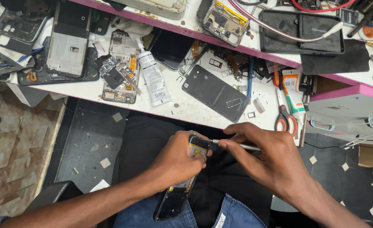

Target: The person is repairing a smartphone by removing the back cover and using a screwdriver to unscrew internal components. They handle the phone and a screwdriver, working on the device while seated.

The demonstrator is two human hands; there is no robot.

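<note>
The left hand clamps an opened black phone frame over the lap; the right hand pinches a thin metal tool. A slip could gouge its exposed parts.

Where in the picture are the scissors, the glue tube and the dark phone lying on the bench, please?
Scissors (pixel 284 120): head view, on the orange handles.
Glue tube (pixel 154 80): head view, on its white body.
Dark phone (pixel 215 93): head view, middle of its back.

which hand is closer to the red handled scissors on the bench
Right. The right hand, holding a thin metal tool, sits just below the scissors. The left hand, gripping the opened phone, is farther off to their left.
</note>
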